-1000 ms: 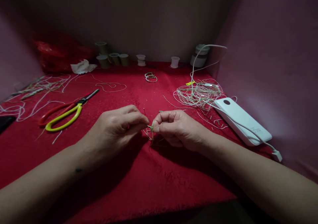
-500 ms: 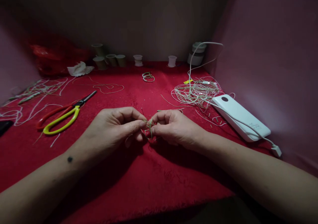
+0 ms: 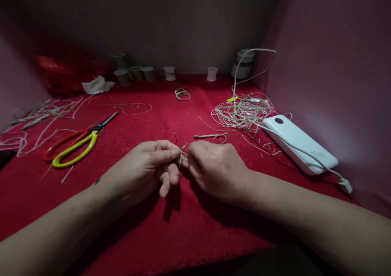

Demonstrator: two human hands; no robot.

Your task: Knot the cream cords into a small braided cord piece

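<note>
Risks, left to right: the left hand [image 3: 154, 162] is gripping only a small spot, so a slackening thumb might let the crossed strands of green cord [image 3: 182, 155] slip apart. Uneven tension from the right hand [image 3: 218, 166] could skew them. A braided cord [image 3: 209, 136] is lying just beyond the right knuckles; a forward sweep might nudge it.

Hands, left to right: left thumb and forefinger are pinching the green cord, other fingers hanging loosely apart. The cord is sitting between both hands, over red cloth [image 3: 146, 235]. The right hand is curling inward beside it; fingertips hidden, grip cannot be told.
</note>
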